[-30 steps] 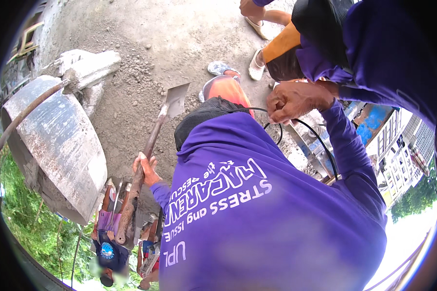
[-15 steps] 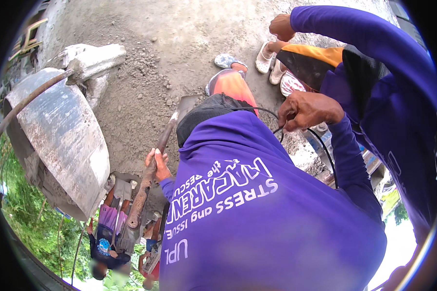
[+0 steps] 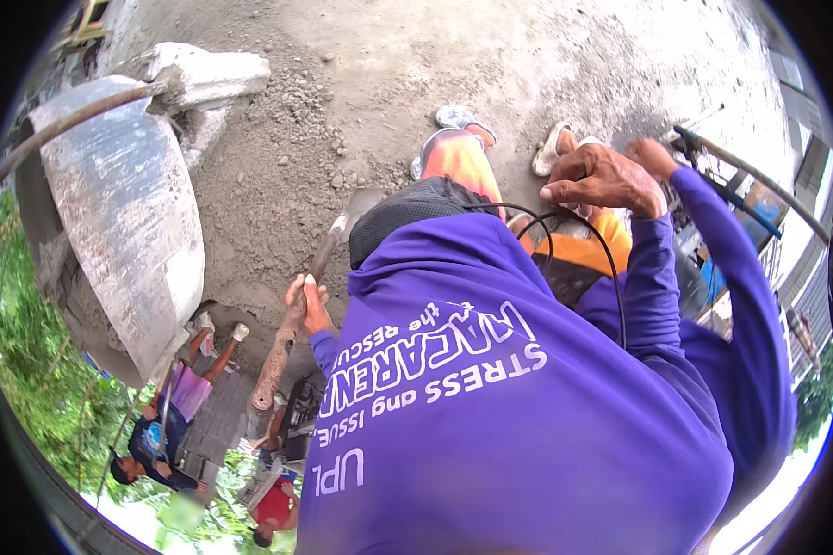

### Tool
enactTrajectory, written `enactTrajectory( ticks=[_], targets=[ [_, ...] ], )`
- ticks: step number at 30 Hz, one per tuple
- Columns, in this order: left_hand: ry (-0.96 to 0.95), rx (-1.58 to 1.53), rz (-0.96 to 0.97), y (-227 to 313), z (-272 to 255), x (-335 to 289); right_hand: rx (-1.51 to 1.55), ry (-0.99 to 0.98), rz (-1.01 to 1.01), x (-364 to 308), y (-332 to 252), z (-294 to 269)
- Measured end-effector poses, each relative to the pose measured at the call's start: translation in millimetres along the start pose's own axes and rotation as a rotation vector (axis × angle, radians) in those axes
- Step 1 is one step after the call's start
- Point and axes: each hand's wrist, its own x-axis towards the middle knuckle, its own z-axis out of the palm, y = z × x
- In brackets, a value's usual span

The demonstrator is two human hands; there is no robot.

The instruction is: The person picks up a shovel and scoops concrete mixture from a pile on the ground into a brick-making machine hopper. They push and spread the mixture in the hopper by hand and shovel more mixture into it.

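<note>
My left hand (image 3: pixel 311 303) is wrapped around the brown, rusty handle of a shovel (image 3: pixel 282 344). Its grey blade (image 3: pixel 361 202) points away from me, partly behind my dark waistband. My right hand (image 3: pixel 605 179) hovers in front of my body with bent fingers, thumb and fingertips close together. A black cable (image 3: pixel 611 264) loops just beneath that hand; whether the fingers touch it is hidden. The cable runs across my purple shirt (image 3: pixel 453 370).
A drum-shaped, cement-caked mixer (image 3: pixel 130 208) stands at left beside a whitish sack (image 3: pixel 208 76). Grey gravelly mix (image 3: pixel 268 185) covers the ground near the shovel. A co-worker's purple sleeve (image 3: pixel 727 222) is close at right. Two people (image 3: pixel 171 430) are farther off at lower left.
My right hand has risen a little and now sits above the cable loop. The co-worker at right has shifted lower and partly behind my arm. My left hand keeps its grip on the shovel.
</note>
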Motion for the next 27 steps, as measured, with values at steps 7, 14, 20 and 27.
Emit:
enactTrajectory(
  ticks=[7,14,20,27],
  targets=[
    [0.198,-0.235,-0.015,-37,9,3,-0.153,-0.187,-0.222,67,-45,18],
    [0.537,-0.346,0.001,-77,61,-5,-0.297,-0.362,-0.127,112,-106,-30],
    [0.744,-0.497,-0.093,-42,126,-7,-0.446,-0.537,-0.041,174,-176,-110],
    [0.914,-0.729,-0.1,-4,195,-20,-0.652,-0.667,0.042,220,-243,-154]
  ],
)
